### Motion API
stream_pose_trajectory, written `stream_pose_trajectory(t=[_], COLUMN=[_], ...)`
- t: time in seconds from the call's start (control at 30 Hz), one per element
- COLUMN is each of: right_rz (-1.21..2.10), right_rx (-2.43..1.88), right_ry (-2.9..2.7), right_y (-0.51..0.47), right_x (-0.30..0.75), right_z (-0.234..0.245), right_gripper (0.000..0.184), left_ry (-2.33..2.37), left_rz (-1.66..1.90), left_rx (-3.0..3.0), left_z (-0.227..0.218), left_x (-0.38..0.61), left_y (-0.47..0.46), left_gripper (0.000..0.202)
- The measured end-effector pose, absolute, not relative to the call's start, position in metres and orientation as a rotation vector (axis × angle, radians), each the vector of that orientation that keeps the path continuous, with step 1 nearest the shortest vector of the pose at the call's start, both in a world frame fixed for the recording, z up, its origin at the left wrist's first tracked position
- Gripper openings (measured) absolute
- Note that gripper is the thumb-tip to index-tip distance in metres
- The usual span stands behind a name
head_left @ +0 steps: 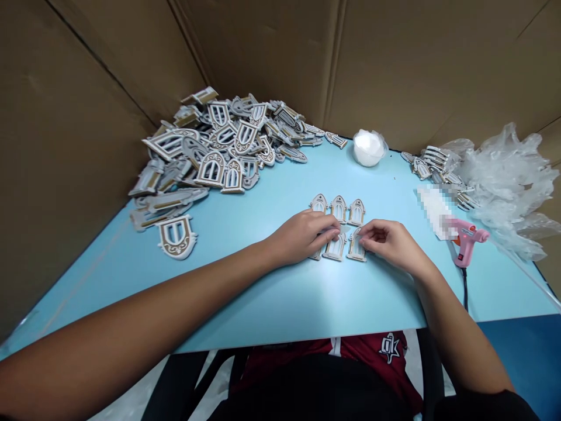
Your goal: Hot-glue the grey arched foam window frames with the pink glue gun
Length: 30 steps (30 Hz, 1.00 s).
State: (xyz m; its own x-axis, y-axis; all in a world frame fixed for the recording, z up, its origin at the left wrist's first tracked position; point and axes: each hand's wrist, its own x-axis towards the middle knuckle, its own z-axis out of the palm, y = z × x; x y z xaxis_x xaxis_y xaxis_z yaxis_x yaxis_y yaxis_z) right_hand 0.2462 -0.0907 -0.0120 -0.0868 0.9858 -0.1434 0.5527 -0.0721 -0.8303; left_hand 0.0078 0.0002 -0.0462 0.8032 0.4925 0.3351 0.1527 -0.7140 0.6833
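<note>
Small white arched window pieces lie in two rows on the light blue table in front of me. The back row holds a left piece, a middle piece and a right piece. My left hand reaches over the front row, partly covering its left piece; thumb and fingers are closed at the top of the front middle window piece. My right hand pinches the edge of the front right window piece between thumb and fingers.
A large heap of window pieces fills the back left, with one arched frame nearer me. A bowl of white material stands at the back. At right are a pink glue gun, more pieces and crumpled plastic bags.
</note>
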Motion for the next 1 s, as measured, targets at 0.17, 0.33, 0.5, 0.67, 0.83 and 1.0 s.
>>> stream_pose_trajectory(t=[0.17,0.33,0.5,0.67,0.83,1.0], right_rz=[1.012,0.780,0.690,0.975,1.095,0.987], right_rx=[-1.706,-1.768,-1.817,-1.777,-1.711,-1.727], right_ry=[-1.719,-1.896,-1.890,-1.809,-1.794,-1.850], right_y=[-0.091,-0.088,-0.087,-0.086,-0.085,-0.085], right_x=[0.245,0.242,0.239,0.248,0.257,0.253], right_z=[-0.011,-0.012,-0.014,-0.010,-0.009,-0.014], right_gripper=[0.005,0.011,0.029,0.016,0.017,0.017], left_ry=[0.468,0.486,0.524,0.558,0.530,0.519], left_rz=[0.673,0.686,0.700,0.689,0.686,0.677], left_rx=[2.334,2.340,2.287,2.255,2.277,2.319], left_z=[-0.048,-0.050,-0.047,-0.045,-0.044,-0.047], left_x=[0.008,0.008,0.008,0.008,0.008,0.008], left_y=[0.001,0.000,-0.003,-0.004,-0.004,-0.003], left_gripper=[0.021,0.021,0.021,0.024,0.023,0.022])
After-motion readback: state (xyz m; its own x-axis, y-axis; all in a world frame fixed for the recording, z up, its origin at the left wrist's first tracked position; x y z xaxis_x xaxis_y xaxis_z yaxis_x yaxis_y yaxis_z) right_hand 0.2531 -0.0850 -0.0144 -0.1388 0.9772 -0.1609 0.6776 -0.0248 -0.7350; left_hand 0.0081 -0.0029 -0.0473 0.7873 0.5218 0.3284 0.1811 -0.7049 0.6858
